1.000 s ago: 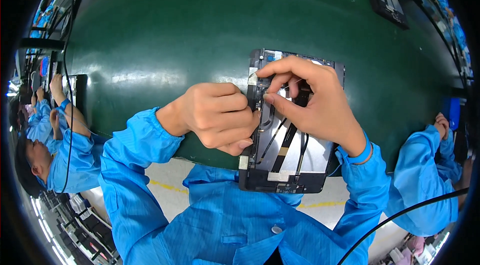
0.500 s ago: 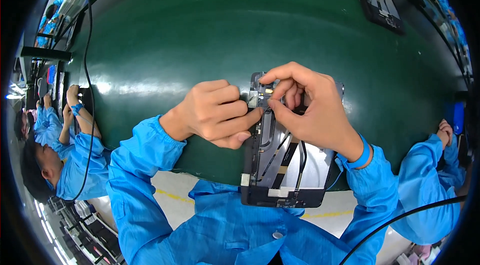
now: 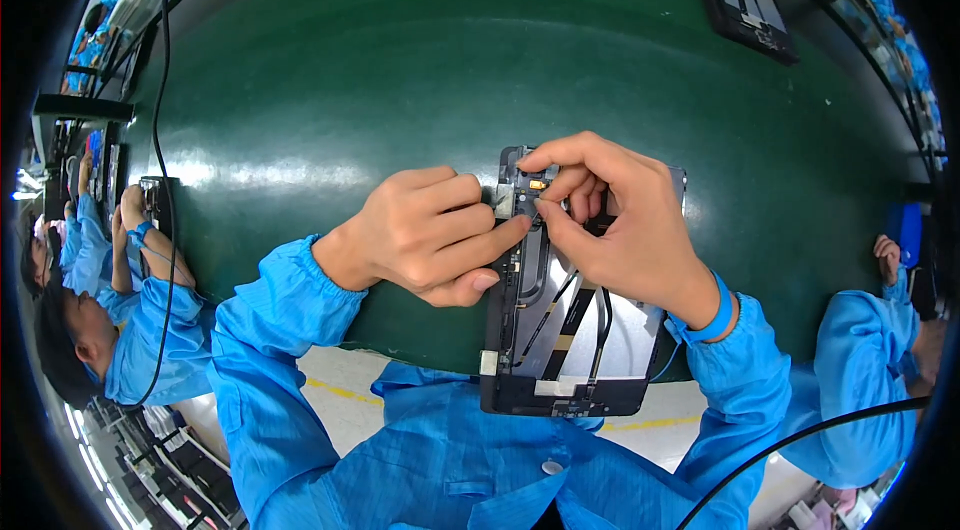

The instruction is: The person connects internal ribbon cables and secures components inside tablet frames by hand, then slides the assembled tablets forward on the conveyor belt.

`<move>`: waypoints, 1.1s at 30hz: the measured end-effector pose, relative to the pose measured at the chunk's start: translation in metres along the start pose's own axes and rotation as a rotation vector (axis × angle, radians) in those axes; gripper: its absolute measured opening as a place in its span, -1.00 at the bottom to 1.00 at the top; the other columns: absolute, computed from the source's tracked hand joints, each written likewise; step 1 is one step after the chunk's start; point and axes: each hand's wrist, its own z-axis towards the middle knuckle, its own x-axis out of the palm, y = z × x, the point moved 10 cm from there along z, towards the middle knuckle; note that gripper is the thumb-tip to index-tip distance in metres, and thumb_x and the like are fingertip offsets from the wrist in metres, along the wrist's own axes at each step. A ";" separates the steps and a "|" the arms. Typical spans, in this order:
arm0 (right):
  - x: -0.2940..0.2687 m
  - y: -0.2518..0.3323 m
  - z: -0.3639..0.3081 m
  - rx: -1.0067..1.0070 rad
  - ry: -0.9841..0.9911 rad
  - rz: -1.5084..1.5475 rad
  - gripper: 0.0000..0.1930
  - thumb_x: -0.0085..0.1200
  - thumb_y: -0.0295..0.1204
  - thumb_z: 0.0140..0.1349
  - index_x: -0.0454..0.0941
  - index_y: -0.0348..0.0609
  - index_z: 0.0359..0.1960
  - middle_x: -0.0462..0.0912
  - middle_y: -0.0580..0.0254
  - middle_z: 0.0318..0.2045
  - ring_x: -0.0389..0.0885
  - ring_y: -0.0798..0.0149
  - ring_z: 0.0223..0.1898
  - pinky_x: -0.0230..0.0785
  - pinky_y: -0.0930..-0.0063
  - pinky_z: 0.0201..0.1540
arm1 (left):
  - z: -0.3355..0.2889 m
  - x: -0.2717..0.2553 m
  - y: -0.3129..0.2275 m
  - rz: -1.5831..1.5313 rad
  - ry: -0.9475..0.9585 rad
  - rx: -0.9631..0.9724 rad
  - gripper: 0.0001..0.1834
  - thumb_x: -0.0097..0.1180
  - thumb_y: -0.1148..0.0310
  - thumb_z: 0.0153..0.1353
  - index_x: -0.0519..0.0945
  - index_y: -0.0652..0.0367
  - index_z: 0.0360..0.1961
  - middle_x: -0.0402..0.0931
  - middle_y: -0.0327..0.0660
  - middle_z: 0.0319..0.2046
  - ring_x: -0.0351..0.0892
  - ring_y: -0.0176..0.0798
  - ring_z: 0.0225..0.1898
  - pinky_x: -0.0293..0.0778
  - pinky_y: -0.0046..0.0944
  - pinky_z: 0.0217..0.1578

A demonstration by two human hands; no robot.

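An opened tablet [image 3: 620,350] rests upright-lengthwise before me, its near end at the table's front edge. Inside show a silver plate, black cables and a small circuit board along the upper left. My left hand [image 3: 425,235] is closed, with its index fingertip pressed on the board near the tablet's left edge; whatever its curled fingers hold is hidden. My right hand [image 3: 630,220] reaches over the upper part of the tablet. Its thumb and a finger pinch together at the board, beside a small gold-coloured part [image 3: 538,185]. What lies in that pinch is too small to make out.
The green table [image 3: 330,80] stretches ahead. A second opened tablet [image 3: 745,0] lies at the far right. A black cable [image 3: 163,130] hangs at the left. Co-workers in blue sit on both sides, one person's sleeve [image 3: 865,350] close on my right.
My hands keep to the same spot on the tablet, with only slight finger shifts. The view has moved a little. The co-worker's hands at the right have shifted.
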 end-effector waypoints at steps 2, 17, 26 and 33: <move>0.000 0.002 0.000 -0.034 0.004 -0.014 -0.55 0.26 -0.75 0.15 0.73 -0.17 0.10 0.70 0.27 -0.30 0.44 0.49 -0.50 0.32 0.51 -0.44 | 0.002 -0.003 0.000 0.013 0.010 -0.013 -0.62 0.14 0.16 0.43 0.83 0.24 -0.09 0.40 -0.34 -0.49 0.42 -0.28 -0.49 0.36 -0.23 -0.52; -0.195 -0.002 -0.018 -0.206 -0.768 -0.150 -0.65 0.14 -0.70 0.40 0.58 -0.23 0.19 0.68 0.24 0.00 0.45 0.60 -0.40 0.33 0.61 -0.33 | 0.067 0.003 -0.176 -0.415 0.094 0.303 -0.48 0.16 0.05 0.47 0.73 0.12 0.28 0.72 -0.11 0.22 0.72 -0.07 0.19 0.58 0.09 0.37; -0.254 -0.040 -0.036 0.014 -0.907 -0.115 -0.62 0.15 -0.62 0.39 0.57 -0.22 0.23 0.69 0.17 0.08 0.61 0.48 -0.29 0.52 0.51 -0.22 | 0.095 0.045 -0.134 -0.283 0.419 0.058 -0.40 0.24 0.23 0.22 0.72 -0.21 0.34 0.52 -0.06 0.52 0.48 0.05 0.54 0.19 0.44 0.60; -0.255 -0.044 -0.037 0.012 -0.886 -0.001 -0.58 0.18 -0.60 0.39 0.50 -0.30 0.27 0.67 -0.04 0.18 0.84 0.25 -0.06 0.67 0.40 0.01 | 0.112 0.000 0.024 0.098 0.106 -0.207 -0.41 0.27 0.46 -0.03 0.86 -0.18 0.10 0.52 -0.02 0.47 0.51 0.18 0.46 0.16 0.48 0.59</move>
